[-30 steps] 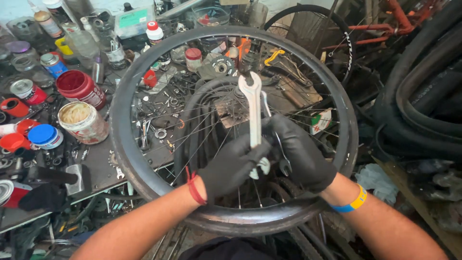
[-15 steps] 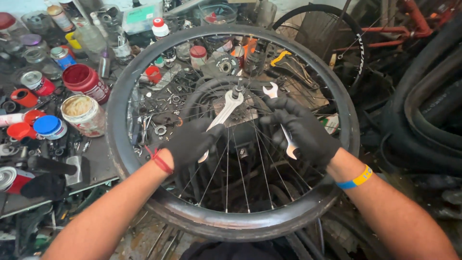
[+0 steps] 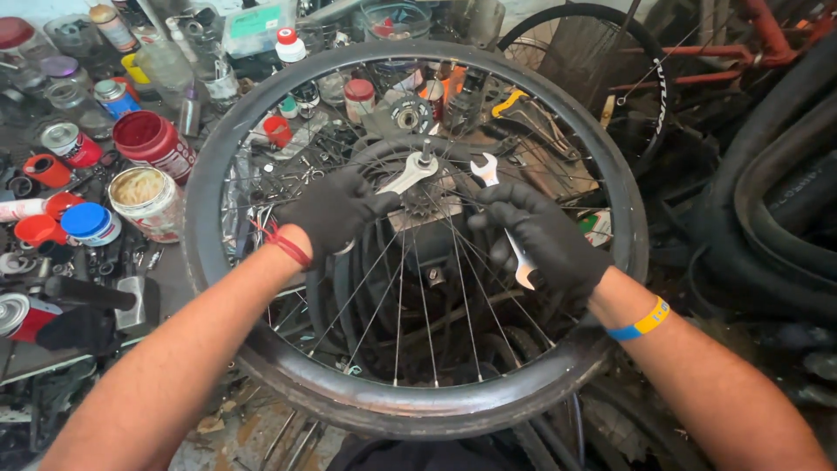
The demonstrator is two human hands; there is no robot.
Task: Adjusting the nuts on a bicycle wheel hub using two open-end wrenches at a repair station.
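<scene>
Cluttered repair bench point(image 3: 166, 270), dark and greasy, packed with tins, jars and loose hardware; piled black tyres point(image 3: 767, 218) to the right, a red bike frame point(image 3: 776, 35) behind.

Bicycle wheel point(image 3: 410, 401) lies flat over the bench edge, tyre on, spokes fanning from the hub point(image 3: 425, 196) near the middle of view. Small sprocket shows at the hub, axle end pointing up.

Left hand point(image 3: 336, 214), black glove, red band at wrist: closed around the handle of a flat spanner point(image 3: 403, 177), whose head sits on the axle nut at the hub. Right hand point(image 3: 540, 240), black glove, blue-and-yellow wristband: closed around a second spanner point(image 3: 501, 214), its open end just right of the hub, apparently touching it; exact seat on a nut cannot be told.

Change since a second ago: then both hands were bunched low on one upright spanner near the hub. Half a second ago they had split, one tool each. Now the hands are well apart on either side of the hub, left tool angled up-right onto the axle, right tool angled up-left. Reads as two spanners set against each other on the axle fittings.

Around: red tin point(image 3: 153, 139), open tin of pale paste point(image 3: 148, 201), blue lid point(image 3: 87, 221), second wheel point(image 3: 584, 52) behind.
</scene>
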